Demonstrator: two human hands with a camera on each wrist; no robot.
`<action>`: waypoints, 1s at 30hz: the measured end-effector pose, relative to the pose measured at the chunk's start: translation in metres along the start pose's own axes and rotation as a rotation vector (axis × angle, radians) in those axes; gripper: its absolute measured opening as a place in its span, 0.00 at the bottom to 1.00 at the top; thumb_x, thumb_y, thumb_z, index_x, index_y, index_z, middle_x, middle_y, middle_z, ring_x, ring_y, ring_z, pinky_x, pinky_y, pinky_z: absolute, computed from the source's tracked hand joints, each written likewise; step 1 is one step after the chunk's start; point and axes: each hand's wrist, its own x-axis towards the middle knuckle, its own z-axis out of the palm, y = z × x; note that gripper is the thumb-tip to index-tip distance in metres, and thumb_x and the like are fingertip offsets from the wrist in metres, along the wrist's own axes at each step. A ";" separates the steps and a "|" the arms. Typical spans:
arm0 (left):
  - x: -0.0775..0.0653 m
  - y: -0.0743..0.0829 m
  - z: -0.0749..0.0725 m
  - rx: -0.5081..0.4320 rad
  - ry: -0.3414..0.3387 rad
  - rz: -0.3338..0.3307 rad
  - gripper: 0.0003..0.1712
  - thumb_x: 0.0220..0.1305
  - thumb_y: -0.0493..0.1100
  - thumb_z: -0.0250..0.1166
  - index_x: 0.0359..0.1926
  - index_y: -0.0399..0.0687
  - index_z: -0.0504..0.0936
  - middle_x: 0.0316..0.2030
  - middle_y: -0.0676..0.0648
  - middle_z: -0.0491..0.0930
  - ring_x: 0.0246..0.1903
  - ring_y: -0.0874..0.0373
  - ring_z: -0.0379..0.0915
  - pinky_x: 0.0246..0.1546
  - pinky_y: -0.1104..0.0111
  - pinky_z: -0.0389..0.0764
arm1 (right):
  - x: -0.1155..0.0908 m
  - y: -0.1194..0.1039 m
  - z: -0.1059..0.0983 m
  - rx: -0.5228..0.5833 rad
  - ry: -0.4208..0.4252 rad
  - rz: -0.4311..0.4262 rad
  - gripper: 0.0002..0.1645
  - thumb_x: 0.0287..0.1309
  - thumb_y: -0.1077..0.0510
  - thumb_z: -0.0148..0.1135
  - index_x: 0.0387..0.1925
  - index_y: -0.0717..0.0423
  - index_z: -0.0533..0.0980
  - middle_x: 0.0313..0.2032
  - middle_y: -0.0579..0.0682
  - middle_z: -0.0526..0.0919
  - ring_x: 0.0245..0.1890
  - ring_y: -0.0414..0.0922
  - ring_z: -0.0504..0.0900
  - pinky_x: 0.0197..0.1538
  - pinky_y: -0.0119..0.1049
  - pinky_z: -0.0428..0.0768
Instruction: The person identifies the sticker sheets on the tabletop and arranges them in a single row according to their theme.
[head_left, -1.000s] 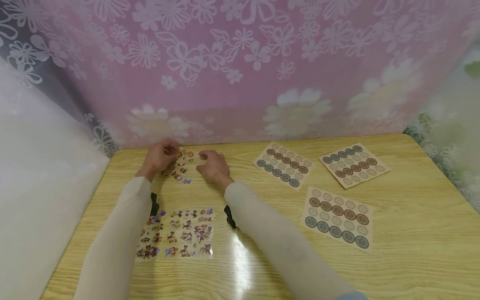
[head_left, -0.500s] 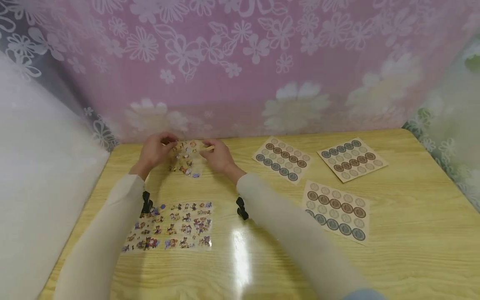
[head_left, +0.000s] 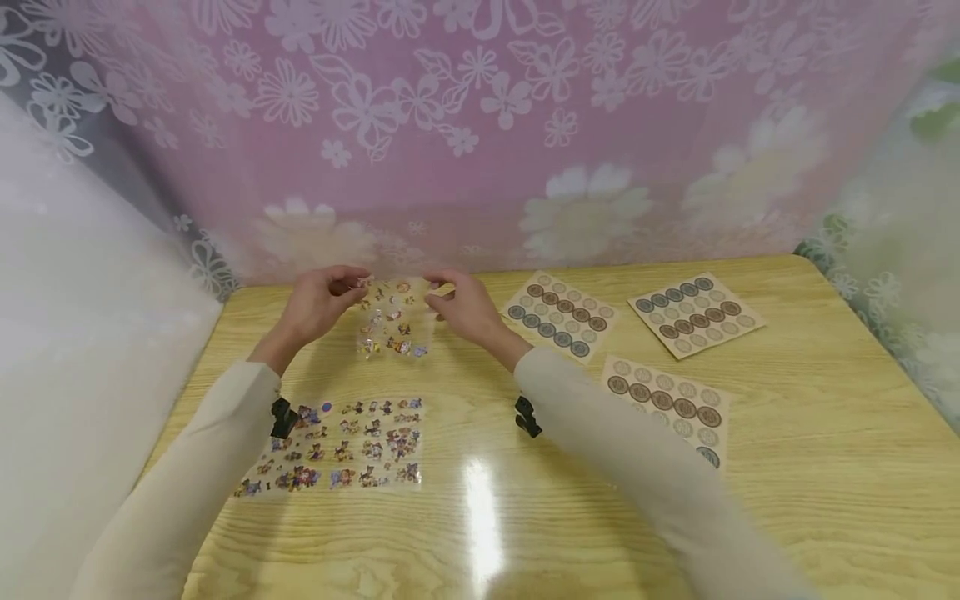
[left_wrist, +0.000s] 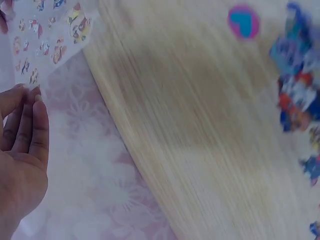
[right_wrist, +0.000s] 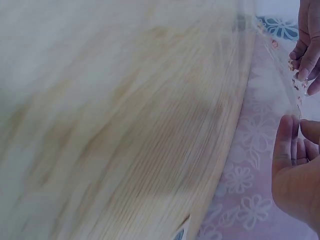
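A small clear sticker sheet with cartoon figures hangs raised above the table's far left part, held between both hands. My left hand pinches its upper left corner between thumb and fingers; the left wrist view shows the fingertips meeting at the corner of the sheet. At the opposite upper corner, my right hand pinches the sheet's edge, and the right wrist view shows the transparent film running up from that hand. Below lies a larger clear sticker sheet, flat on the wood, its left part partly covered by the left sleeve.
On the right of the wooden table lie three tan sheets of round stickers: one at the back, one farther right, one nearer and partly behind the right sleeve. A pink flowered cloth rises behind the table edge.
Both hands have lifted the small sticker sheet off the table and carried it slightly right. It now hangs more spread out between them. The right forearm has shifted right, covering more of the nearest tan sheet.
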 end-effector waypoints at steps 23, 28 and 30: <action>-0.058 0.045 0.050 -0.273 -0.168 -0.076 0.16 0.61 0.37 0.67 0.51 0.38 0.81 0.36 0.43 0.82 0.35 0.46 0.80 0.38 0.51 0.79 | -0.086 0.011 -0.050 0.051 -0.159 0.122 0.24 0.63 0.65 0.58 0.61 0.64 0.70 0.44 0.56 0.74 0.34 0.46 0.84 0.43 0.47 0.80; -0.068 0.050 0.063 -0.257 -0.195 -0.060 0.16 0.60 0.37 0.67 0.49 0.38 0.82 0.36 0.45 0.82 0.34 0.52 0.80 0.37 0.56 0.81 | -0.103 0.022 -0.052 0.012 -0.159 0.148 0.24 0.62 0.65 0.60 0.59 0.64 0.72 0.42 0.54 0.76 0.33 0.48 0.84 0.38 0.44 0.81; -0.073 0.052 0.068 -0.247 -0.211 -0.058 0.15 0.60 0.37 0.67 0.49 0.39 0.82 0.35 0.46 0.82 0.34 0.53 0.79 0.35 0.59 0.81 | -0.109 0.026 -0.052 0.010 -0.166 0.160 0.24 0.61 0.65 0.60 0.60 0.65 0.71 0.42 0.54 0.76 0.33 0.48 0.84 0.37 0.41 0.81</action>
